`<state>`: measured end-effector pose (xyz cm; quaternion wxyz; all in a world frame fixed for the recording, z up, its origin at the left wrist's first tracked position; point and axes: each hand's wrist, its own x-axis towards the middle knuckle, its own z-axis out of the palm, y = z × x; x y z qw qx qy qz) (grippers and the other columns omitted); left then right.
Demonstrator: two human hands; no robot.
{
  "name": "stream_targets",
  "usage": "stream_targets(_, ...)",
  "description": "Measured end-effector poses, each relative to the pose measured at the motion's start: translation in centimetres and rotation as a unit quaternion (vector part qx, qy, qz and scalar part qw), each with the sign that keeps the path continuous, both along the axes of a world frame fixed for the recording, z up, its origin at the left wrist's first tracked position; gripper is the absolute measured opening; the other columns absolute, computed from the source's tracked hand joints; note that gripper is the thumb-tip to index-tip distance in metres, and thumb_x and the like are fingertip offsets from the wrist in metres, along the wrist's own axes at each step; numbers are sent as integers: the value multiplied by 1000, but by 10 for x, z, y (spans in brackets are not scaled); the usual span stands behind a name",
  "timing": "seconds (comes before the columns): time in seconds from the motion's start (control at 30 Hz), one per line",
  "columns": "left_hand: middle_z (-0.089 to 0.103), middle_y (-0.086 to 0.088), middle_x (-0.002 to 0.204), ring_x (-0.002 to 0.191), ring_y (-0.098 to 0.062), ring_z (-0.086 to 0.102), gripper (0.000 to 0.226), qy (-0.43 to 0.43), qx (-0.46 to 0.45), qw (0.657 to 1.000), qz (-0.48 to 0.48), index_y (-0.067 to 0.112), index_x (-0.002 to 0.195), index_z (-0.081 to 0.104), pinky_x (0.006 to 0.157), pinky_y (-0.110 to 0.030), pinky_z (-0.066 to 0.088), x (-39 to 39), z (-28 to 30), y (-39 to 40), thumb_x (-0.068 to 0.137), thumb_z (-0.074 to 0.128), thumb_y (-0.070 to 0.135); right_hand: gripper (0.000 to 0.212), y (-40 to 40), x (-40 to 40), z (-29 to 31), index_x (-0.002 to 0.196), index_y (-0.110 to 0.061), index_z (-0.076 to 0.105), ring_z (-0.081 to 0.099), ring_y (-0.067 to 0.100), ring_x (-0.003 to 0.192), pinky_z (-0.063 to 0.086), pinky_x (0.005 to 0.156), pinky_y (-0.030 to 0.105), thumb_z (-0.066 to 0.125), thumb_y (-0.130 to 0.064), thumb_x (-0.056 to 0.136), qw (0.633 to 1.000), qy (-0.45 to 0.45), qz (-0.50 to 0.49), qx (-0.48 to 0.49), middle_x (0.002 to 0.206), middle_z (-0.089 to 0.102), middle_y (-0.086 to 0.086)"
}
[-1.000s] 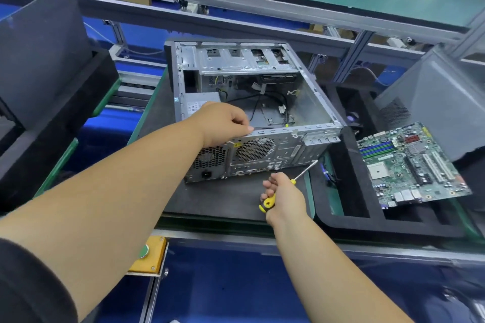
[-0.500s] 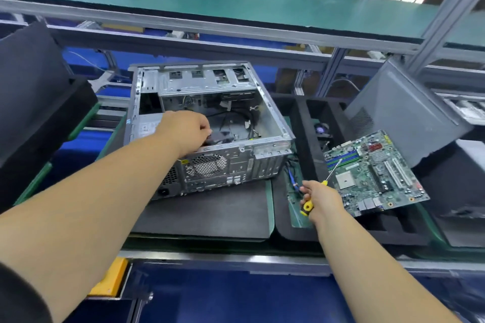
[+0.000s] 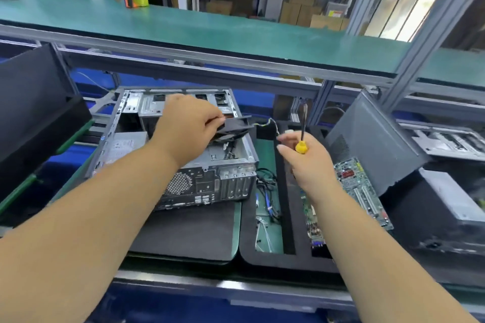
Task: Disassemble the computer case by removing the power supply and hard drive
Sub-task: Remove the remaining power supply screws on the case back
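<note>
Your left hand (image 3: 187, 130) pinches a black fan (image 3: 235, 128) over the computer case (image 3: 210, 181); at its 3 o'clock, your right hand (image 3: 305, 157) grips a screwdriver (image 3: 301, 139).

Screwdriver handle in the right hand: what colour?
Yellow handle, black shaft; head view.

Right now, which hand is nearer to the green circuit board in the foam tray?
Right. The right hand, gripping the screwdriver, is directly over the circuit board's near edge. The left hand is farther away over the computer case, pinching a black fan.
</note>
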<state>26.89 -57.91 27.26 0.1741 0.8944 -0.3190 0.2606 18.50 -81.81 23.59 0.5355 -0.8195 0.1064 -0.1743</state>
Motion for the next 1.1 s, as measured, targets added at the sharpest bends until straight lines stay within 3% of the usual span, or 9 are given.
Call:
stream_targets(0.17,65,13,75,77,-19,53,24,-16,30,999,-36,27,85,70,83,-36,35,0,-1,-13,99,52,32,49,11,17,21,119,-41,53,52,0,97,39,75,15,78,-22,81,991,-27,48,-122,113,53,-9)
stream_targets(0.27,66,13,76,79,-19,53,22,-7,35,997,-70,29,88,71,86,-38,37,13,-5,-18,99,52,33,59,16,34,19,124,-45,55,44,-12,100,31,85,4,79,-13,79,976,-33,82,-197,110,48,-22)
stream_targets(0.4,65,12,78,81,-19,52,22,-3,38,994,-100,29,88,71,84,-38,37,45,-6,-18,98,53,35,40,18,60,21,117,-31,69,48,8,98,39,87,25,78,-15,81,953,8,76,-294,102,52,-10)
stream_targets(0.53,68,11,80,83,-19,55,20,50,3,990,-135,30,91,71,76,-32,34,81,-11,-21,97,53,38,29,16,80,25,106,-33,70,47,10,89,31,74,24,78,-20,81,934,24,38,-355,91,51,-15)
stream_targets(0.67,67,12,93,92,-15,56,16,175,-94,973,-117,29,104,67,78,-30,42,113,-29,-24,95,55,36,27,9,91,14,110,-28,71,48,12,90,31,75,24,76,-21,84,937,68,-47,-340,99,57,-8)
stream_targets(0.77,66,14,90,86,-10,61,7,273,-87,950,-124,31,95,67,78,-29,49,126,-44,-25,89,65,27,20,1,94,3,103,-27,73,57,18,90,41,76,28,77,-25,84,948,83,-132,-278,94,63,-9)
stream_targets(0.83,66,15,83,80,-5,61,6,301,-69,943,-120,31,85,68,73,-26,49,132,-50,-26,86,69,25,16,-5,96,-5,98,-29,73,60,20,87,48,75,33,78,-27,83,948,89,-181,-244,86,63,-13)
stream_targets(0.93,65,15,74,73,1,60,9,326,-65,937,-110,32,77,68,67,-25,48,140,-54,-25,82,73,26,23,-18,99,-19,104,-25,72,61,24,92,51,79,37,76,-36,84,937,132,-223,-235,98,68,-2)
stream_targets(1.1,62,24,64,59,1,57,16,356,-85,928,-67,29,70,65,57,-23,44,145,-55,-22,79,77,33,32,-41,114,-51,91,-26,61,60,26,81,42,62,33,70,-54,82,906,256,-234,-244,85,65,0)
